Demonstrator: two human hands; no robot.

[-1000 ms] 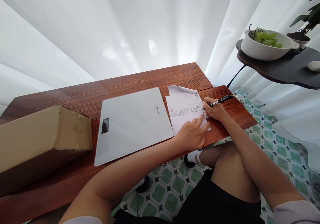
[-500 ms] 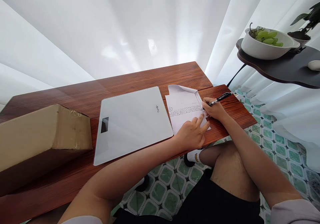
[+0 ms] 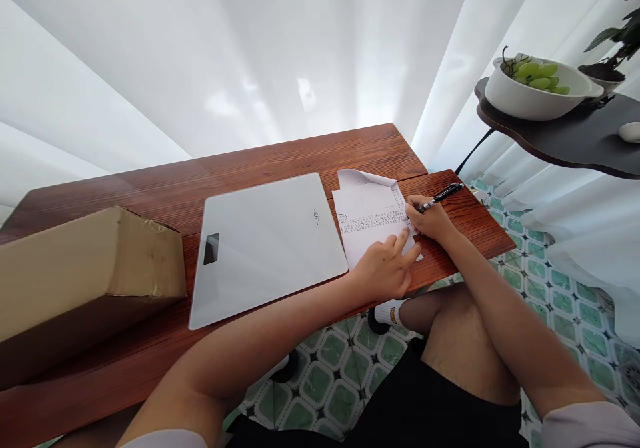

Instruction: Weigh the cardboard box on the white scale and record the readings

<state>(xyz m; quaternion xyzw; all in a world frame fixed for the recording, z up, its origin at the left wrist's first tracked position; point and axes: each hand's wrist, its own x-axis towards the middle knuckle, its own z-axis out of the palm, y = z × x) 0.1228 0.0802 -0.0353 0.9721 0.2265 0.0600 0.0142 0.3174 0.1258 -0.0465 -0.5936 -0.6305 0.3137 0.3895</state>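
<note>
My right hand (image 3: 425, 216) is closed around a black pen (image 3: 443, 195), its tip down at the right side of a white sheet of paper (image 3: 367, 205). Rows of small handwritten characters run across the sheet, with a circled mark at the left, and its far edge curls over. My left hand (image 3: 387, 268) lies on the near part of the paper with fingers spread, pressing it to the wooden table. Just left of the paper lies a flat white weighing scale (image 3: 265, 248) with a small dark display.
A cardboard box (image 3: 90, 268) stands on the left of the wooden table (image 3: 280, 158). On a dark side shelf (image 3: 560, 138) at the right are a white bowl (image 3: 530, 98) of green grapes and a potted plant (image 3: 607, 65). White curtains hang behind; green tiles cover the floor.
The view has shifted very slightly. Both hands stay in almost the same place, the right one still gripping the pen at the paper.
</note>
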